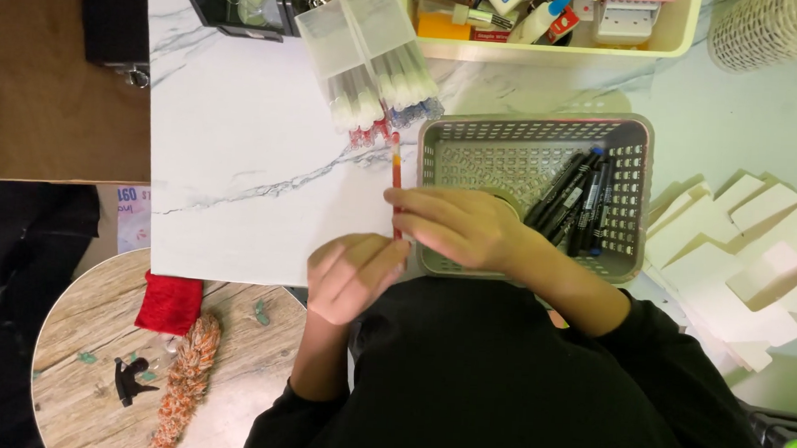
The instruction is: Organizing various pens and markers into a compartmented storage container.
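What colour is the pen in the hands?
Red pen, with an orange band, best seen in the head view.

Bright even light from overhead, soft glare on the white marble counter (239, 152), faint shadows under the grey basket (535, 131), hands slightly motion-blurred, dim left edge

One grey basket (521, 135); perhaps six black markers (574, 201); one red pencil (397, 174); one clear pen box (368, 54); two hands.

A clear plastic pen box (371, 54) lies tilted at the far middle of the table (239, 152). White folded cartons (751, 252) pile at the right. Small colourful packets (482, 15) fill the far tray (690, 35).
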